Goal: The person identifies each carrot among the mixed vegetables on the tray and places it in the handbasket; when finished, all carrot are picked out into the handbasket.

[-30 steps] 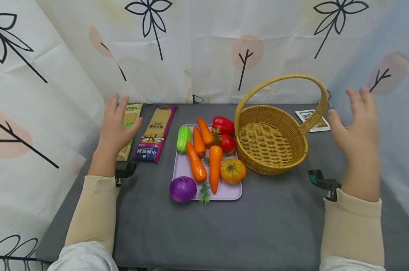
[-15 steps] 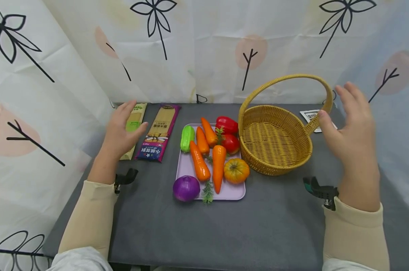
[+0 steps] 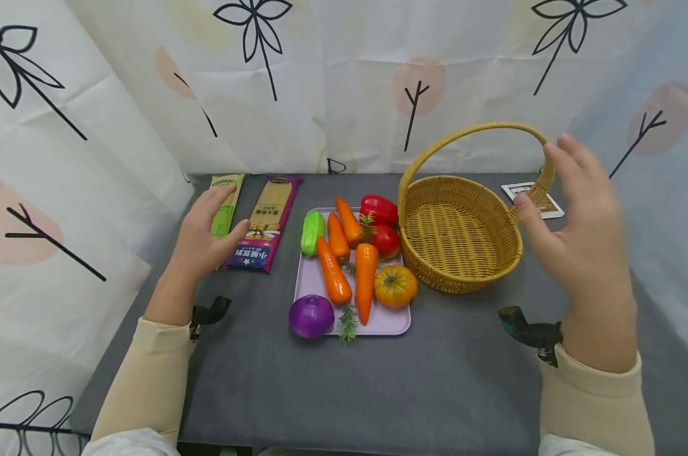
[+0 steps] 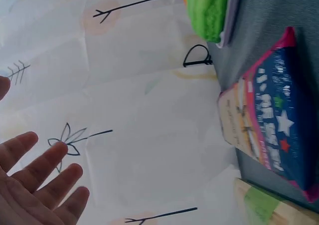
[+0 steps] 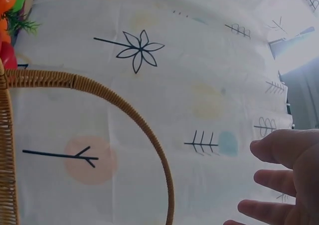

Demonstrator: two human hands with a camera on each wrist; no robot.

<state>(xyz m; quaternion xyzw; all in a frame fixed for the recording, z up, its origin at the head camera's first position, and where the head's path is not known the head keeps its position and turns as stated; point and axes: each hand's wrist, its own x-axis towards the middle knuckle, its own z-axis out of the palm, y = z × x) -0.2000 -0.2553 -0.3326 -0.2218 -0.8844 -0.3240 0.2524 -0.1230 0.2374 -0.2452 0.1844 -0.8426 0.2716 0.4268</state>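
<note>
My left hand hovers open over the near ends of a green noodle packet and a purple noodle packet, holding nothing; its straight fingers show in the left wrist view. My right hand is raised open just right of the wicker basket, its fingers by the right end of the handle, not gripping it. A lilac tray left of the basket holds carrots, a green cucumber, red peppers and a small pumpkin.
A purple onion sits at the tray's front left corner. A small printed card lies behind the basket at the right. Patterned white curtains close in the grey table at the back and both sides.
My right hand has moved left to the basket handle's right end. My left hand has slid slightly nearer and right, over the packets' near ends.
</note>
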